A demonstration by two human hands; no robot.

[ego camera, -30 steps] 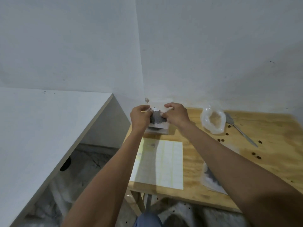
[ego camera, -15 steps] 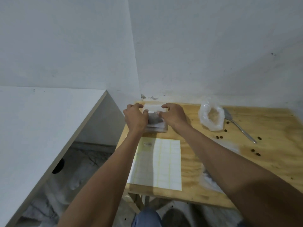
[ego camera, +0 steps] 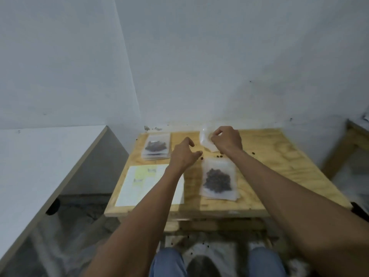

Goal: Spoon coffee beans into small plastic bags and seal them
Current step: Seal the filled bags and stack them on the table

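Right-hand grip [ego camera: 225,139] pinches the rim of a clear supply bag [ego camera: 206,141] at the back of the wooden worktop [ego camera: 279,166], fingers curled on the plastic, while the left hand [ego camera: 184,154] reaches toward it with fingers spread and holding nothing. A filled bag of coffee beans [ego camera: 218,179] lies flat near the front edge — a stack of finished bags [ego camera: 156,146] sits at the back left, a label sheet [ego camera: 143,183] beside it. Loose beans [ego camera: 219,156] dot the wood. Likely next: opening the supply bag; both hands should steady its mouth — the spoon is not visible.
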